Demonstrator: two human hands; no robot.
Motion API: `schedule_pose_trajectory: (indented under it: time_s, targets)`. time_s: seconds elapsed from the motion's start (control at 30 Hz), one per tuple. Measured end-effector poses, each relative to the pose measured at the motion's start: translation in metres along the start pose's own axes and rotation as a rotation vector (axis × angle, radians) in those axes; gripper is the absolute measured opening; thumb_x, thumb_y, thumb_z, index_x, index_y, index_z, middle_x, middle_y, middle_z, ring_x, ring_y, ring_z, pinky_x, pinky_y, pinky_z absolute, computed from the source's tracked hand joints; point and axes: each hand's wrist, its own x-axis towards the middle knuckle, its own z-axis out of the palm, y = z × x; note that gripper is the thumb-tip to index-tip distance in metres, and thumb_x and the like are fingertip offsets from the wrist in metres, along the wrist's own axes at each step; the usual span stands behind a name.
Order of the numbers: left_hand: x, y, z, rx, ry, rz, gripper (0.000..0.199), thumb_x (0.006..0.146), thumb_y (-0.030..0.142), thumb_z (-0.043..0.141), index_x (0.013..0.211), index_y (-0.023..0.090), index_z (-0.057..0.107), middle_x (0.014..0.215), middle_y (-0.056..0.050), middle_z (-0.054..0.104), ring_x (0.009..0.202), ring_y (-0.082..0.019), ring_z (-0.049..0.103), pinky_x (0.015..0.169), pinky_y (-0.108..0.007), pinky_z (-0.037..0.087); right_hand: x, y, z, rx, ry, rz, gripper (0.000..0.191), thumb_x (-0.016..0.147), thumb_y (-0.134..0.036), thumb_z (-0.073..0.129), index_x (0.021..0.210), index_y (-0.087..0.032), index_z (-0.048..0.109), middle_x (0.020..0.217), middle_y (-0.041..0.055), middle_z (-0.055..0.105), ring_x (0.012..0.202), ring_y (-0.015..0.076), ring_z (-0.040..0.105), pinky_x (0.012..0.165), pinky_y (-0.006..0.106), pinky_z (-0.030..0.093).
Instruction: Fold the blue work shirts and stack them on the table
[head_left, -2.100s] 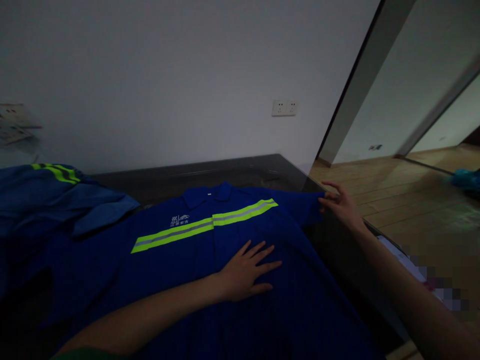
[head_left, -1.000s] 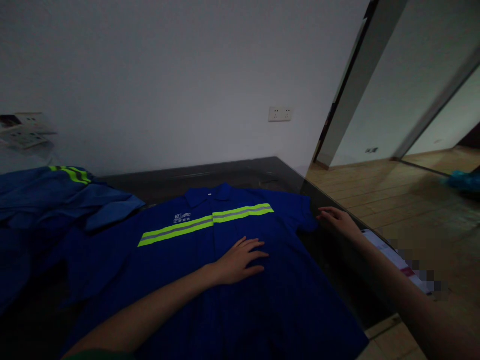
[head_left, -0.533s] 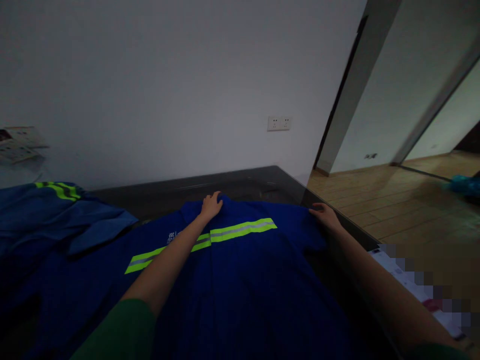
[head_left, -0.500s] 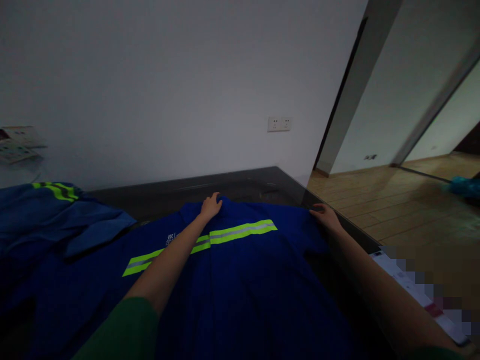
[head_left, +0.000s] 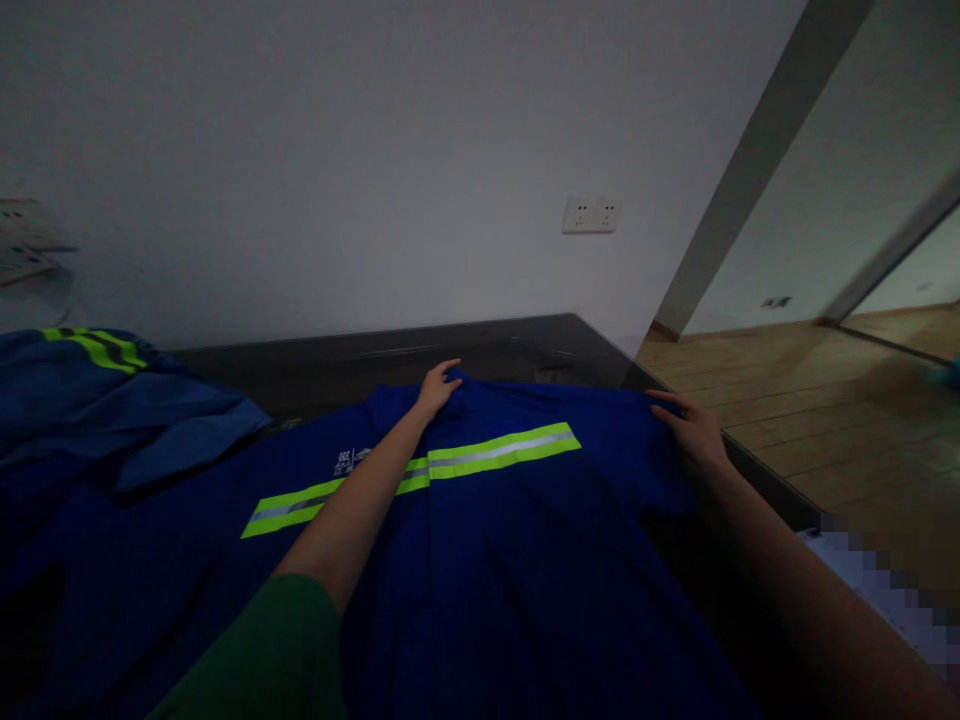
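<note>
item under both hands: blue work shirt (head_left: 525,560), lying front up on dark counter (head_left: 517,350), collar (head_left: 386,402) toward pale wall (head_left: 300,180). across chest: yellow-green reflective band (head_left: 502,455) with silver centre line. above band: white printed emblem (head_left: 347,461), partly behind left forearm (head_left: 367,500).

left hand (head_left: 438,392): at collar, on side nearer right hand (head_left: 696,435); thumb and forefinger slightly apart; cannot tell whether gripping cloth. green sleeve (head_left: 285,640) on same arm. right hand: at upper edge of outstretched shirt sleeve (head_left: 664,470), near counter's right edge; fingers (head_left: 666,397) narrow, pinching cloth.

left of shirt: second blue garment (head_left: 172,395), crumpled, with yellow-green and dark stripes. beside right forearm (head_left: 795,550): flat white item (head_left: 862,580), partly pixelated, cannot identify. on wall above counter: double socket (head_left: 591,215). far right: wood-plank floor (head_left: 780,430).
</note>
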Motion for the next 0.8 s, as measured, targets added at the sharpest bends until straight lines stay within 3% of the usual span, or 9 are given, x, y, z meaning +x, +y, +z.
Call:
schedule_pose_trajectory:
  time_s: [0.13, 0.27, 0.37, 0.47, 0.6, 0.7, 0.8]
  targets:
    - [-0.011, 0.004, 0.003, 0.067, 0.049, 0.157, 0.047, 0.087, 0.014, 0.056, 0.133, 0.023, 0.051, 0.119, -0.006, 0.065, 0.106, -0.019, 0.062, 0.095, -0.032, 0.048, 0.002, 0.009, 0.0, -0.165, 0.018, -0.071, 0.043, 0.077, -0.035, 0.058, 0.115, -0.019, 0.067, 0.086, 0.0057, 0.069, 0.077, 0.0224, 0.063, 0.073, 0.037, 0.053]
    - [-0.024, 0.021, -0.001, 0.491, 0.07, 0.197, 0.048, 0.088, 0.024, 0.056, 0.135, 0.023, 0.048, 0.123, -0.013, 0.058, 0.113, -0.028, 0.057, 0.095, -0.041, 0.046, -0.001, 0.009, 0.002, -0.45, 0.099, -0.142, 0.042, 0.075, -0.026, 0.053, 0.113, -0.015, 0.066, 0.097, 0.0109, 0.066, 0.091, 0.0256, 0.06, 0.086, 0.044, 0.049]
    - [-0.043, 0.043, -0.001, 0.668, 0.105, 0.273, 0.048, 0.09, 0.024, 0.052, 0.138, 0.021, 0.045, 0.129, -0.015, 0.053, 0.121, -0.031, 0.048, 0.101, -0.046, 0.038, -0.019, -0.008, 0.006, -0.596, 0.188, -0.301, 0.044, 0.08, -0.029, 0.051, 0.12, -0.014, 0.061, 0.116, 0.0172, 0.059, 0.11, 0.031, 0.054, 0.096, 0.049, 0.043]
    - [-0.079, 0.062, 0.008, 0.679, -0.035, 0.388, 0.042, 0.093, 0.031, 0.048, 0.134, 0.025, 0.05, 0.138, -0.011, 0.049, 0.13, -0.028, 0.04, 0.11, -0.047, 0.028, -0.053, -0.023, 0.017, -0.672, -0.003, -0.46, 0.046, 0.089, -0.039, 0.045, 0.126, -0.016, 0.058, 0.131, 0.0175, 0.053, 0.123, 0.031, 0.047, 0.105, 0.048, 0.039]
    - [-0.128, 0.064, 0.019, 0.648, -0.362, 0.408, 0.053, 0.094, 0.055, 0.037, 0.143, 0.035, 0.04, 0.153, -0.005, 0.035, 0.142, -0.03, 0.026, 0.114, -0.053, 0.02, -0.096, -0.02, 0.025, -0.84, -0.402, -0.458, 0.053, 0.095, -0.046, 0.033, 0.139, -0.021, 0.048, 0.146, 0.013, 0.044, 0.134, 0.0297, 0.041, 0.108, 0.049, 0.036]
    - [-0.143, 0.055, 0.015, 0.655, -0.437, 0.424, 0.056, 0.096, 0.056, 0.029, 0.148, 0.036, 0.029, 0.157, -0.003, 0.027, 0.145, -0.027, 0.02, 0.116, -0.052, 0.016, -0.109, -0.01, 0.016, -0.978, -0.518, -0.418, 0.056, 0.096, -0.051, 0.027, 0.148, -0.031, 0.034, 0.156, 0.0045, 0.029, 0.143, 0.0305, 0.025, 0.111, 0.056, 0.029]
    - [-0.143, 0.053, 0.007, 0.658, -0.483, 0.437, 0.055, 0.097, 0.053, 0.03, 0.149, 0.034, 0.029, 0.158, -0.004, 0.024, 0.146, -0.027, 0.018, 0.116, -0.052, 0.015, -0.109, -0.006, 0.006, -1.038, -0.556, -0.401, 0.057, 0.096, -0.053, 0.024, 0.15, -0.035, 0.025, 0.158, 0.0006, 0.019, 0.145, 0.0281, 0.017, 0.113, 0.056, 0.023]
